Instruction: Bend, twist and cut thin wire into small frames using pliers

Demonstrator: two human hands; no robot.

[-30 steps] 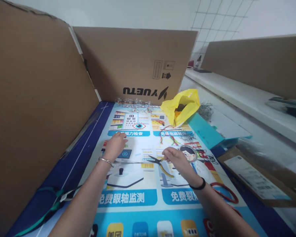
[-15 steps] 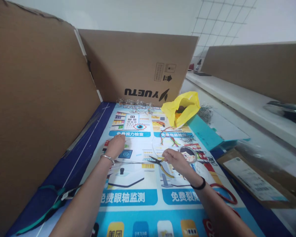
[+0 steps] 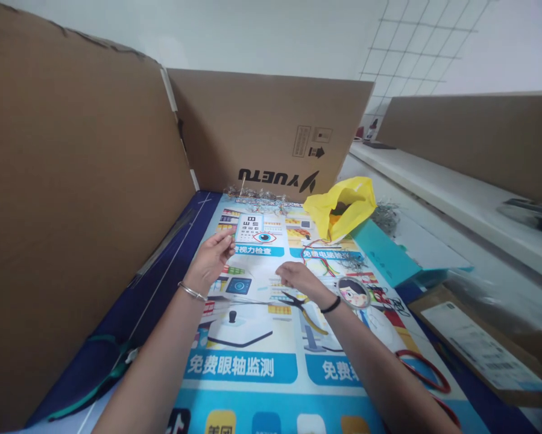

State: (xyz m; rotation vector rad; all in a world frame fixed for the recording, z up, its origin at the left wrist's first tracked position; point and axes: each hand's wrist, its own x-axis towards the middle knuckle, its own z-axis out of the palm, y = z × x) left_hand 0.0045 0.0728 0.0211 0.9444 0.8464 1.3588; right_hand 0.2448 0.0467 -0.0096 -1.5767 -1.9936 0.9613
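My left hand (image 3: 214, 256) is raised over the printed sheet, with thumb and fingers pinched together. A thin wire (image 3: 242, 188) stands up from this pinch; most of its length is too faint to follow. To the right, my right hand (image 3: 298, 278) is closed, thumb against fingertips, and whatever lies between them cannot be made out. Just below it lie yellow-handled pliers (image 3: 315, 319), jaws pointing left. Near the jaws, thin straight wires (image 3: 248, 299) rest on the sheet. Red, green and yellow cords (image 3: 328, 267) lie beyond my right hand.
A yellow bag (image 3: 343, 208) stands open at the back, beside a turquoise box (image 3: 388, 256). Tangled wire (image 3: 257, 196) lies along the upright cardboard (image 3: 271, 132). Green-handled cutters (image 3: 94, 386) lie at left. A red coil (image 3: 427, 374) and a labelled package (image 3: 483, 343) are at right.
My left hand has turned and opened its posture, with the wire now pointing upward. My right hand has moved left, away from the pliers' handles. The view has shifted slightly.
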